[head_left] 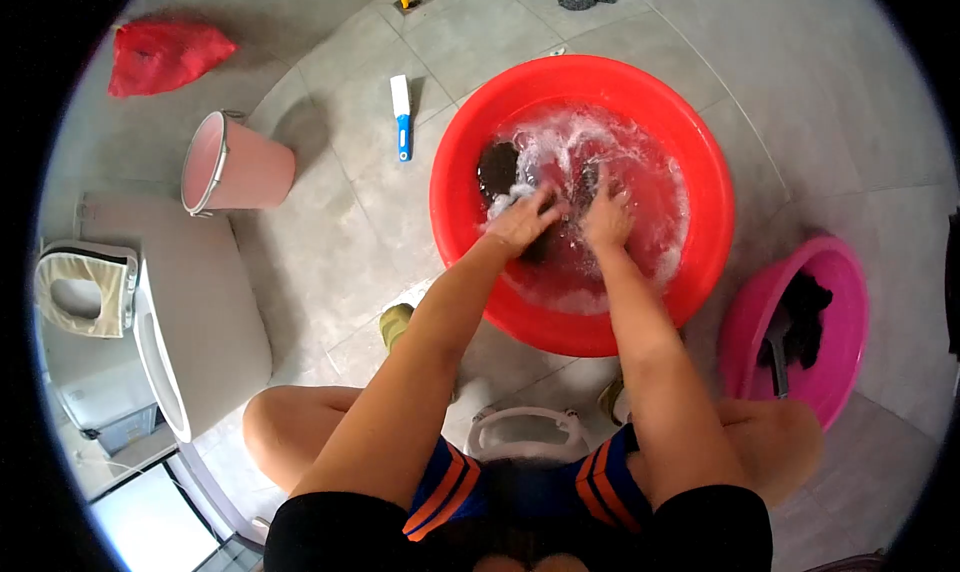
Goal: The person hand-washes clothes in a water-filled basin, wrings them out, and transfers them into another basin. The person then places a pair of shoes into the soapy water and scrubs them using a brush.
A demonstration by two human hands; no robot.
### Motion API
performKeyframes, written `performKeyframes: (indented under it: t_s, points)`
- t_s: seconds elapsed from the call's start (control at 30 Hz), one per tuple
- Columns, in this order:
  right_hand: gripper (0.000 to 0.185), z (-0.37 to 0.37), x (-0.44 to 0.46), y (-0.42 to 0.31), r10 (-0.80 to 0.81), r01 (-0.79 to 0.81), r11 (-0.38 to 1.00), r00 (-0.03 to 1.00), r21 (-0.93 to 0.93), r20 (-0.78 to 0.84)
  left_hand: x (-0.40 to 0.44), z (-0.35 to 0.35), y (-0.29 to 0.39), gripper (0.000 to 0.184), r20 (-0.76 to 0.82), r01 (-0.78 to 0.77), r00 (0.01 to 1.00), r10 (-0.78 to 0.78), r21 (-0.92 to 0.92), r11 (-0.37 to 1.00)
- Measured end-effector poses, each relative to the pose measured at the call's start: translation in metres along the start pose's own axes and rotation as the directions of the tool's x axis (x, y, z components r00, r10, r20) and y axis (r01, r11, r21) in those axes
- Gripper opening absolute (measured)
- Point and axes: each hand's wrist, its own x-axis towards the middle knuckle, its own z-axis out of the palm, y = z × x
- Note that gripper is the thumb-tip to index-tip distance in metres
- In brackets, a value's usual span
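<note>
A large round red basin (708,212) on the floor holds sudsy, splashing water. Dark cloth (497,170) shows at the left inside the basin, partly under the water. My left hand (526,220) is at the water's surface near the basin's middle, its fingers spread over the foam beside the dark material. To its right, my right hand (607,217) reaches into the water with the fingers apart. Nothing can be seen held in either hand. Foam and splashes partly cover what lies between and beyond the hands.
Left of the basin lie a blue-and-white brush (403,122) and a tipped pink bucket (255,165). A red bag (165,56) is farther back. At the right, a magenta basin (848,322) holds dark cloth (803,322). A white appliance (215,312) stands at the left.
</note>
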Motion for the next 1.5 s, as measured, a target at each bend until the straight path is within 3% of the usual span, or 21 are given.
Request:
performKeyframes:
  t_s: [0.07,0.1,0.13,0.2,0.3,0.33,0.37,0.4,0.43,0.47,0.6,0.67,0.7,0.8,0.83,0.9,0.97,1.17,1.23,1.43,1.5]
  points:
    - [0.07,0.038,0.003,0.005,-0.211,0.188,0.964,0.971,-0.185,-0.11,-0.006,0.003,0.005,0.05,-0.364,0.084,0.913,-0.184,-0.274,0.958]
    - [0.068,0.037,0.005,0.01,-0.316,0.303,0.939,0.947,-0.16,-0.064,-0.002,0.004,0.006,0.051,-0.583,0.198,0.77,-0.262,-0.173,0.965]
    - [0.066,0.036,0.008,0.014,-0.422,0.416,0.9,0.906,-0.131,-0.022,0.0,0.007,0.012,0.062,-0.553,0.361,0.66,-0.508,-0.359,0.861]
    - [0.065,0.016,0.009,0.007,-0.27,0.279,0.954,0.959,-0.109,0.088,0.007,0.014,0.02,0.084,-0.384,0.58,0.391,-0.836,-0.602,0.548]
    - [0.065,0.022,0.002,-0.008,-0.134,0.155,0.966,0.985,-0.206,0.112,0.01,0.011,0.015,0.091,-0.022,0.665,0.49,-0.872,-0.637,0.39]
    - [0.066,0.035,0.003,-0.008,-0.105,0.126,0.958,0.99,-0.26,0.093,0.013,0.014,0.013,0.086,-0.012,0.657,0.495,-0.869,-0.649,0.383]
    - [0.068,0.064,0.009,0.001,-0.249,0.196,0.904,0.964,-0.379,-0.094,0.015,0.025,0.008,0.081,0.001,0.649,0.504,-0.864,-0.66,0.379]
    - [0.068,0.054,0.013,0.001,-0.288,0.26,0.885,0.957,-0.386,-0.017,0.019,0.04,0.001,0.077,0.013,0.642,0.511,-0.859,-0.671,0.371]
    - [0.068,0.035,0.015,-0.001,-0.324,0.324,0.863,0.944,-0.387,0.067,0.025,0.079,-0.018,0.061,-0.127,0.514,0.625,-0.77,-0.676,0.529]
    - [0.068,0.025,0.019,-0.002,-0.354,0.385,0.843,0.923,-0.377,0.15,0.029,0.082,-0.019,0.057,-0.106,0.508,0.593,-0.798,-0.72,0.473]
    - [0.07,0.05,0.037,0.003,-0.258,0.23,0.901,0.966,-0.368,-0.028,0.034,0.076,-0.031,0.039,-0.066,0.457,0.52,-0.852,-0.821,0.342]
    - [0.07,0.008,0.025,-0.012,-0.262,0.295,0.9,0.954,-0.321,0.143,0.023,0.041,-0.02,0.033,-0.05,0.45,0.511,-0.858,-0.835,0.317]
    - [0.07,-0.012,0.023,-0.018,-0.271,0.329,0.896,0.937,-0.298,0.22,0.022,0.033,-0.02,0.03,-0.141,0.455,0.506,-0.851,-0.794,0.402]
    - [0.065,-0.001,0.061,0.014,-0.347,0.309,0.924,0.925,0.226,0.154,0.014,0.009,-0.018,0.033,-0.152,0.431,0.568,-0.809,-0.782,0.45]
    - [0.058,-0.006,0.057,0.011,-0.332,0.221,0.822,0.935,0.525,0.127,0.011,0.008,-0.018,0.037,-0.136,0.373,0.559,-0.818,-0.84,0.394]
    - [0.049,-0.026,0.047,0.006,-0.263,0.062,0.646,0.953,0.761,0.147,0.005,0.005,-0.013,0.038,-0.177,0.282,0.527,-0.831,-0.886,0.368]
    - [0.045,-0.042,0.043,0.001,-0.248,0.096,0.551,0.967,0.829,0.052,0.001,-0.004,-0.005,0.041,-0.174,0.162,0.489,-0.855,-0.945,0.285]
    - [0.05,-0.092,0.026,-0.01,-0.241,-0.005,0.298,0.967,0.955,0.08,0.025,0.03,-0.023,0.055,-0.286,-0.359,0.528,-0.8,-0.929,0.095]
    - [0.05,-0.097,0.031,-0.005,-0.247,-0.012,0.253,0.966,0.967,0.076,0.002,-0.009,-0.007,0.059,-0.203,-0.374,0.576,-0.792,-0.927,-0.034]
    - [0.054,-0.078,0.035,0.007,-0.234,0.097,0.432,0.972,0.897,0.008,0.005,-0.001,-0.01,0.059,-0.146,-0.357,0.703,-0.695,-0.919,-0.167]
    - [0.056,-0.064,0.041,0.016,-0.221,0.158,0.617,0.975,0.771,-0.023,0.001,-0.001,-0.003,0.055,0.007,-0.247,0.723,-0.691,-0.932,-0.267]
